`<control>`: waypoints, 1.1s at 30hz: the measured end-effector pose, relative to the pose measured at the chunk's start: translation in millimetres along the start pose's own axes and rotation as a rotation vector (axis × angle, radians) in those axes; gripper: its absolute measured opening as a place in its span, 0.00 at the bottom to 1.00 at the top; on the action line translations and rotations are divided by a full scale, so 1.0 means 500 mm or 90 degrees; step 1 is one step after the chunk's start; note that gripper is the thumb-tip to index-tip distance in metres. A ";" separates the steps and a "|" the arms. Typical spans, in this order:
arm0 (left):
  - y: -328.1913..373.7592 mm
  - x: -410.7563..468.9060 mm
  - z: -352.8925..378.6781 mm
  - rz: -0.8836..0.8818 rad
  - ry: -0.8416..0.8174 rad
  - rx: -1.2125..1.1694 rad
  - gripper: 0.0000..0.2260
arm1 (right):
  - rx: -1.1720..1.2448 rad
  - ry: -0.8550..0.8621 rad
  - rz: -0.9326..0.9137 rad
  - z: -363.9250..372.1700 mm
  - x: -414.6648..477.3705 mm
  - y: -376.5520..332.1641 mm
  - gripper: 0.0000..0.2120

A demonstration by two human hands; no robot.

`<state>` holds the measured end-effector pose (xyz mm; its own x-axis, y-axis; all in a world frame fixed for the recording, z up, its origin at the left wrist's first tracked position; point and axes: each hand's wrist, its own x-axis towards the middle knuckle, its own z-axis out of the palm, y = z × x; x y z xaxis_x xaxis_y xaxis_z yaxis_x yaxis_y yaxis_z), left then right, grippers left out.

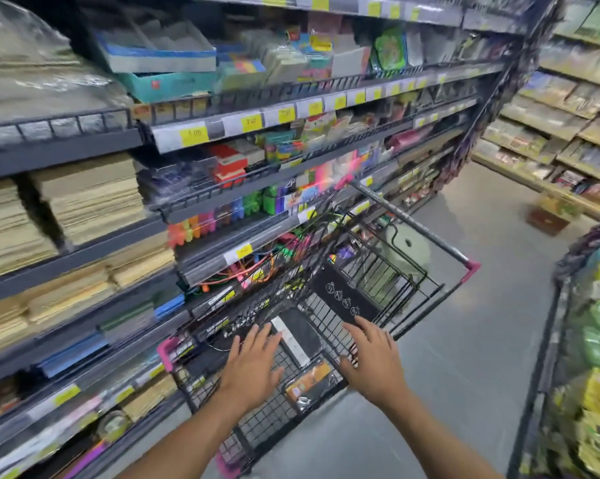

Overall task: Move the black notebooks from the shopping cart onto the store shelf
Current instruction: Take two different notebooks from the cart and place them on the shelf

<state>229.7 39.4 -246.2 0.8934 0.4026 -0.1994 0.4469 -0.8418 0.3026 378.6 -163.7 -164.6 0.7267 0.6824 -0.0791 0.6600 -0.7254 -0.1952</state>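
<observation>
Both hands are down over the cart (405,216), fingers spread wide, nothing gripped yet. Left hand (253,361) hovers over the near-left part of the basket, right hand (372,354) by its right wall. Between them a black notebook (300,335) lies flat on the basket floor, long axis running from the near-right corner toward the far-left, white strip along its left side. Another wrapped one (310,383) sits nearer, by the near edge. So I'd say barely started: notebooks are in the cart, shelf (84,326) to the left is waiting. Too blurry to spot any black ones there.
</observation>
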 end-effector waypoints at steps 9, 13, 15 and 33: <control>-0.005 0.171 0.054 -0.055 -0.100 -0.012 0.34 | 0.008 -0.085 -0.017 0.058 0.209 0.093 0.33; 0.003 0.236 0.111 -0.127 -0.115 -0.064 0.35 | 0.016 -0.161 -0.056 0.109 0.309 0.138 0.32; 0.012 0.265 0.141 -0.174 -0.120 -0.114 0.35 | 0.031 -0.225 -0.075 0.141 0.360 0.161 0.31; -0.050 0.616 0.571 -0.625 -0.169 -0.630 0.26 | 0.144 -0.436 -0.051 0.477 0.657 0.295 0.30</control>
<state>480.4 81.6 -581.3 0.2201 0.4956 -0.8402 0.8176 0.3760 0.4360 669.3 -25.4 -452.6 0.3465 0.6892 -0.6363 0.5970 -0.6853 -0.4172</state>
